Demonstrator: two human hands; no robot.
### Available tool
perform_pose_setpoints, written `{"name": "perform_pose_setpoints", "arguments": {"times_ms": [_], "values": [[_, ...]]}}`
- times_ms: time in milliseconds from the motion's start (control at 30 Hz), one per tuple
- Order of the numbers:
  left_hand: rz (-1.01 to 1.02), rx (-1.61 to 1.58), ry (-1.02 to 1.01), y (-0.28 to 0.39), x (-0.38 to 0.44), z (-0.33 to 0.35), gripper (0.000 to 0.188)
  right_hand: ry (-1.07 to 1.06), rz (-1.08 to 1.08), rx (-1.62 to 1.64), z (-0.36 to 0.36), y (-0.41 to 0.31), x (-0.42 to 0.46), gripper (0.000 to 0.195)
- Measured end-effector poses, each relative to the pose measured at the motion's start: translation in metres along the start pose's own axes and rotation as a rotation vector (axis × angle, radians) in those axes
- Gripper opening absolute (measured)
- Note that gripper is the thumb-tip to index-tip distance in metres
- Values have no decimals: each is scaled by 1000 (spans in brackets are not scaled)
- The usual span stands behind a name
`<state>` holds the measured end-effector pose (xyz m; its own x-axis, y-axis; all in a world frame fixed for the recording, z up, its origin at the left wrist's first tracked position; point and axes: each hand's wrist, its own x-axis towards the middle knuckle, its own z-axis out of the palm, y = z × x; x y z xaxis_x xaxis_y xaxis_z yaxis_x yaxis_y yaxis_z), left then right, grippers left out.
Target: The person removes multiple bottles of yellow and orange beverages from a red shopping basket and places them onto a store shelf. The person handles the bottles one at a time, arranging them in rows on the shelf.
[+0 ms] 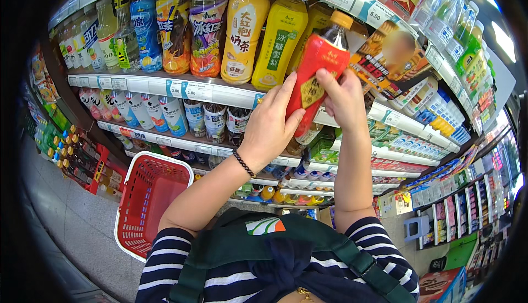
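Between both hands, in front of the drinks shelves, is a plastic drink bottle with a red label and an orange cap (319, 69), tilted with its cap up and to the right. My left hand (270, 123) supports its lower left side, fingers extended along the label. Around its right side my right hand (344, 96) is closed, the thumb lying across the front of the label. Just left of the bottle, a yellow-green pear drink bottle (280, 41) stands on the upper shelf, beside a milk tea bottle (243, 34).
An empty red shopping basket with a white rim (126, 204) is at the lower left. White shelf edges with price tags (165, 86) run across the front. An orange and black promotional card (390, 61) sticks out at the right. A blue-grey stool (416, 228) stands farther right.
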<state>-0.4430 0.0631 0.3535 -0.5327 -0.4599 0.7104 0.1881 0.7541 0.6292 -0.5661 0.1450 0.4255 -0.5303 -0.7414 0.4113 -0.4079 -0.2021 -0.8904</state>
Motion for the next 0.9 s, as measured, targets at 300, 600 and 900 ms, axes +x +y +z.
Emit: {"name": "perform_pose_setpoints", "arguments": {"times_ms": [300, 600, 900], "values": [[89, 226, -3, -4, -10, 15, 67, 30, -54, -18, -1, 6, 18, 30], [116, 264, 62, -10, -6, 29, 74, 38, -51, -31, 0, -9, 31, 32], [205, 333, 109, -9, -3, 28, 76, 30, -10, -116, -2, -14, 31, 33]]}}
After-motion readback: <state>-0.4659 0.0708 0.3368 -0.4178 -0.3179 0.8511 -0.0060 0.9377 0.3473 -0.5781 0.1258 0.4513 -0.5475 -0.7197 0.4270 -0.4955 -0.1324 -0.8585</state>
